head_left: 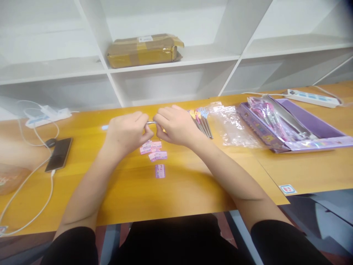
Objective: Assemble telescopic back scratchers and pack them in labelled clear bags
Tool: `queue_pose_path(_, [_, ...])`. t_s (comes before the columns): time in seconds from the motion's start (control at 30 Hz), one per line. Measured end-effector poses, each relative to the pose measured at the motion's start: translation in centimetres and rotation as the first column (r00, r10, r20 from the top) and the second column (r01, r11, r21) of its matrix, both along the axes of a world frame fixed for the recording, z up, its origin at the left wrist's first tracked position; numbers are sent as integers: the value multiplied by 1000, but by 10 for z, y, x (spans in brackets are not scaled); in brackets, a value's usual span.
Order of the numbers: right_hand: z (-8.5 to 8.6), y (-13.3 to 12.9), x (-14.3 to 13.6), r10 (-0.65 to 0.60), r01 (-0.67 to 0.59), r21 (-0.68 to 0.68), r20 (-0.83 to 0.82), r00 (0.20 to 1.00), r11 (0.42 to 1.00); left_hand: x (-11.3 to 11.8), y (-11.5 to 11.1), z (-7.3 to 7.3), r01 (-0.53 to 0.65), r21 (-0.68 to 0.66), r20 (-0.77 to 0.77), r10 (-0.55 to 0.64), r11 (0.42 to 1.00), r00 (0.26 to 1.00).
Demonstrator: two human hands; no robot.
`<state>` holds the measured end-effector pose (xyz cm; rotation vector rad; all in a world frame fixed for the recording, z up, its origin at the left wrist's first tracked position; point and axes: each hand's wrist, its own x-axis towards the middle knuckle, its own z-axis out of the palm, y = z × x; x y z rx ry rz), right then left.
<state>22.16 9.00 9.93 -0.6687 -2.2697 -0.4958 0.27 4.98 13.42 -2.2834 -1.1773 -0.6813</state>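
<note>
My left hand (127, 130) and my right hand (175, 125) are close together above the wooden table, both with closed fingers. Between them runs a thin silvery stick (150, 122), pinched from both sides; a light blue tip (105, 127) shows left of my left hand. Below the hands lie several small pink and purple cards (157, 156), with one purple card (160, 171) nearer to me. Just right of my right hand rest several sticks with yellow, pink and blue hand-shaped tops (205, 123), partly hidden by that hand.
Clear plastic wrapping (234, 127) and an open purple box (311, 145) with packaged items lie at right. A phone (59, 154) with white cables and a power strip (48, 117) are at left. Another power strip (313, 98) is back right; a taped parcel (143, 51) sits on the shelf.
</note>
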Motion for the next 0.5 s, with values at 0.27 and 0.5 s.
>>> queue_pose_path(0.27, [0, -1, 2, -2, 1, -60, -10, 1000, 998, 1, 5, -9, -23, 52, -49, 26, 998, 998])
queue_pose_path(0.5, [-2, 0, 2, -28, 29, -71, 7, 1000, 997, -3, 13, -18, -80, -25, -19, 80, 996, 997])
